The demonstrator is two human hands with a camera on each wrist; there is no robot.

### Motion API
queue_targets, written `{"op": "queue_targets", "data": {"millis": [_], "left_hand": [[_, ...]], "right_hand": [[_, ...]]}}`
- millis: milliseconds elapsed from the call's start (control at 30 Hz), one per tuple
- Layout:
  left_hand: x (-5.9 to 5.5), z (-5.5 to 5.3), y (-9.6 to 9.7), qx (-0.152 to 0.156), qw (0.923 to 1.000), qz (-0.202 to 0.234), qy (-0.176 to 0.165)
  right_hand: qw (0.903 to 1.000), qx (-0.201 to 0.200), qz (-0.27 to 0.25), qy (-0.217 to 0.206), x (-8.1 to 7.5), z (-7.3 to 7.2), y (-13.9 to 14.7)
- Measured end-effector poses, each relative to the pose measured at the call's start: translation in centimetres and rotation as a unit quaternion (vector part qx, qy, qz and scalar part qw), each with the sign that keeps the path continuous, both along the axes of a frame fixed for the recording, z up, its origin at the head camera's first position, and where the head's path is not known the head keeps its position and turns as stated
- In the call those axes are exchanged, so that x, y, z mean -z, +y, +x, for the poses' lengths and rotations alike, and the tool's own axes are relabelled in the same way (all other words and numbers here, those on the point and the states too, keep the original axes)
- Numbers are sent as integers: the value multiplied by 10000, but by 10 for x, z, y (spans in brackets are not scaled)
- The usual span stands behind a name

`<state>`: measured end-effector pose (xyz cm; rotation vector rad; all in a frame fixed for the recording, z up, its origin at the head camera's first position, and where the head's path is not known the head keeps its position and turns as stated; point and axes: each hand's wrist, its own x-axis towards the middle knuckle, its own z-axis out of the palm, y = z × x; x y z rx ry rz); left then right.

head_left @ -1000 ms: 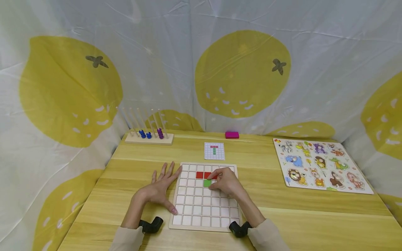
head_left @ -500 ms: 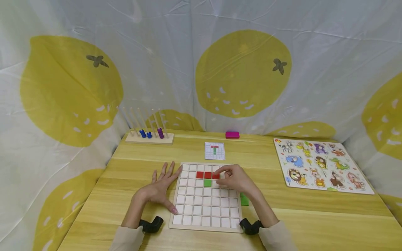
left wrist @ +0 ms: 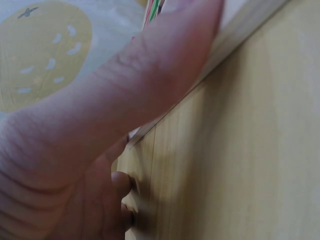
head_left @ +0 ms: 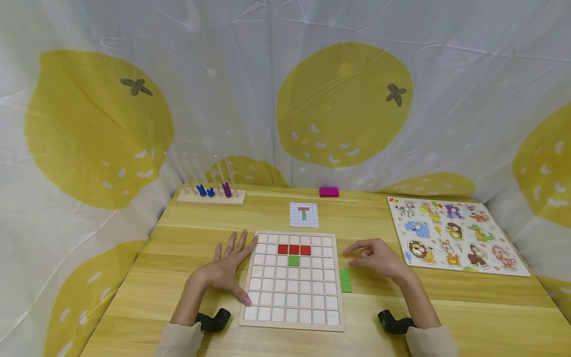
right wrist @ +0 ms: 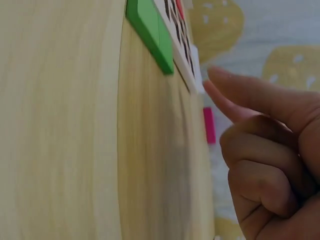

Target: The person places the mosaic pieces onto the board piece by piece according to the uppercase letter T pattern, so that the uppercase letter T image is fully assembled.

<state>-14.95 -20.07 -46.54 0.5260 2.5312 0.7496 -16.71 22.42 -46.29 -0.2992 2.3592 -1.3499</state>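
Observation:
A wooden grid board (head_left: 290, 325) lies flat in the head view. Three red square tiles (head_left: 294, 250) form a row in its upper part, with one green tile (head_left: 293, 261) below the middle red one. My left hand (head_left: 224, 268) is spread along the board's left edge, thumb and index fingertips right at the rim. To the right of the board hovers my right hand (head_left: 376, 258), holding nothing, index finger and thumb apart, other fingers bent. Close to it, two loose green tiles (head_left: 345, 281) lie side by side on the table by the board's right edge.
A small card (head_left: 304, 223) printed with a red and green T lies beyond the board. Farther back are a magenta block (head_left: 329, 192) and a peg stand (head_left: 211, 199) with blue and purple beads. An animal puzzle board (head_left: 459, 238) lies at the right.
My right hand has left the rightmost red tile and moved right, off the board. The two loose green tiles, hidden at first, now show fully. My left hand has stayed put.

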Motion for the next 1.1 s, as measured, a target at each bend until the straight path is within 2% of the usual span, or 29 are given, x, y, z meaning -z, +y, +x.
{"op": "queue_targets", "data": {"millis": [200,333,567,767,1100], "left_hand": [[0,1,0,5,10000,11,-1],[0,0,0,23,10000,8,23],[-1,0,0,21,10000,19,16],[-2,0,0,23,10000,33,17],[-1,1,0,32,10000,26,16]], "right_hand": [[9975,-589,-143,-374,7,0,13],[9948,-800,-299,-555,13,-1,14],[9940,-746,-429,-675,17,-1,13],[9960,-618,-285,-581,14,0,10],[9966,-398,-199,-688,13,0,8]]}}
